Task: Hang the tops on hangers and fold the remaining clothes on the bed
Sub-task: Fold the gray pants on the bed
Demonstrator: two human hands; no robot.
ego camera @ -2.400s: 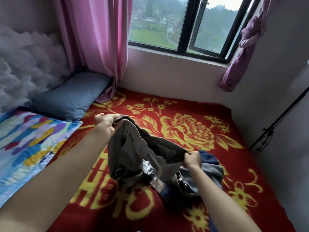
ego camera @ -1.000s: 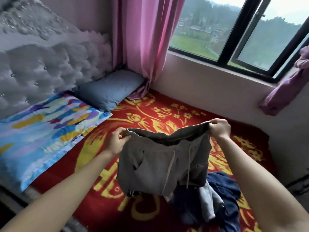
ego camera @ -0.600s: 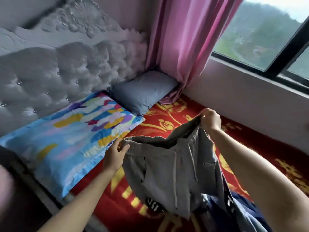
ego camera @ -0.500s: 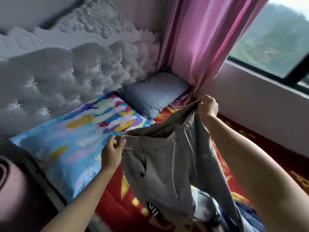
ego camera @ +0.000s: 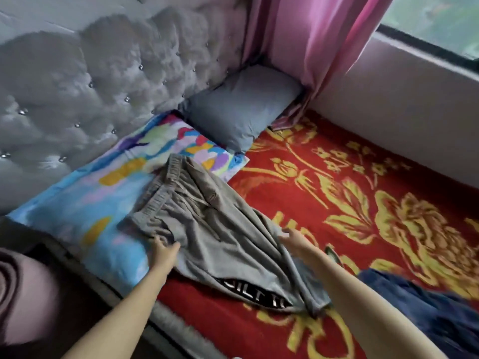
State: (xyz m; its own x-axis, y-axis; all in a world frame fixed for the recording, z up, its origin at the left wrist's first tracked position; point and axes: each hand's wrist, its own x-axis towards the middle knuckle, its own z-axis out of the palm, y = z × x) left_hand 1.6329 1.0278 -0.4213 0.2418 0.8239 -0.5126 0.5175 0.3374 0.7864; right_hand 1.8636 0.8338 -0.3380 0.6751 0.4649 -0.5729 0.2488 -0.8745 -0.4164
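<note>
Grey drawstring shorts (ego camera: 207,229) lie spread on the bed, with the waistband up on the colourful pillow (ego camera: 85,198) and the legs pointing toward me. My left hand (ego camera: 163,251) pinches the fabric at the shorts' left side, below the waistband. At the right edge my right hand (ego camera: 294,239) is blurred, its fingers stretched out over the cloth. A black band with white letters (ego camera: 255,296) pokes out from under the shorts' hem. A heap of dark blue clothes (ego camera: 427,309) lies at the lower right.
The bed is covered by a red blanket with yellow flowers (ego camera: 363,203). A grey-blue pillow (ego camera: 243,107) lies against the tufted grey headboard (ego camera: 77,81). A pink curtain (ego camera: 311,40) hangs in the corner beside the window wall (ego camera: 404,110). The bed's near edge is at lower left.
The shorts were held up in the air by the waistband; now they lie flat on the bed and pillow. Both hands have let go of the waistband and moved down to the shorts' sides.
</note>
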